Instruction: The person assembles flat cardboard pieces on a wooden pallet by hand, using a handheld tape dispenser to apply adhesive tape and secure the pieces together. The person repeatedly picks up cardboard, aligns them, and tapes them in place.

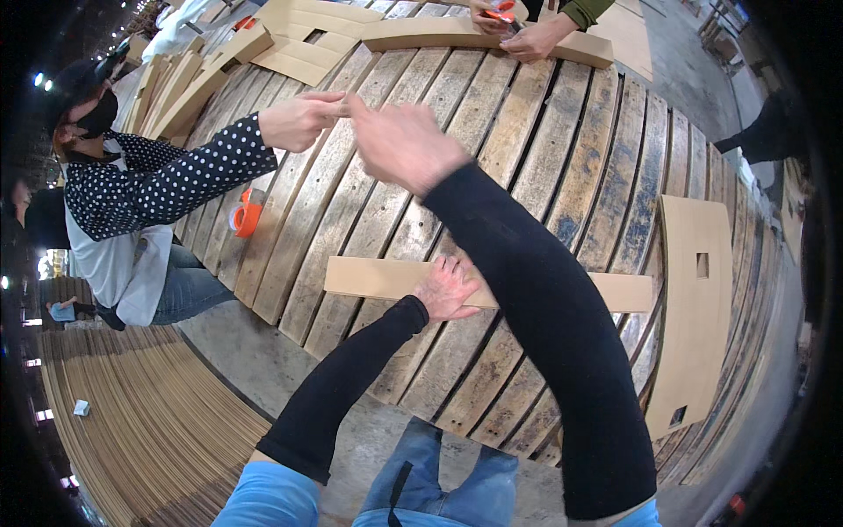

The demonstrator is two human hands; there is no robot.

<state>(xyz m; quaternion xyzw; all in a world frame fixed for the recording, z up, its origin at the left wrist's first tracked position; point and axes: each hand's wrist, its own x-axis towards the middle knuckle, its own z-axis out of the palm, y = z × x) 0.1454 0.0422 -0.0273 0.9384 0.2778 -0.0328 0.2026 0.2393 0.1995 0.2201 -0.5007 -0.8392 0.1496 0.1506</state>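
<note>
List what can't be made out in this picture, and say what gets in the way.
All in the head view:
Whether anything passes between the right hand and the dotted-sleeved co-worker's hand: blur, and too small where the fingertips meet.
Part of the cardboard strip: covered by the left hand and right forearm.
Most of the person in the olive sleeve: cut off by the top edge.
The white object on the cardboard stack: too small to identify.

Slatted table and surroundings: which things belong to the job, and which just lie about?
Likely in the job:
long cardboard piece, beneath the left fingers
orange tape dispenser, resting at left

Apparently just lying about:
flat cardboard sheet with cut-outs, at right
small white object on the stacked cardboard
</note>
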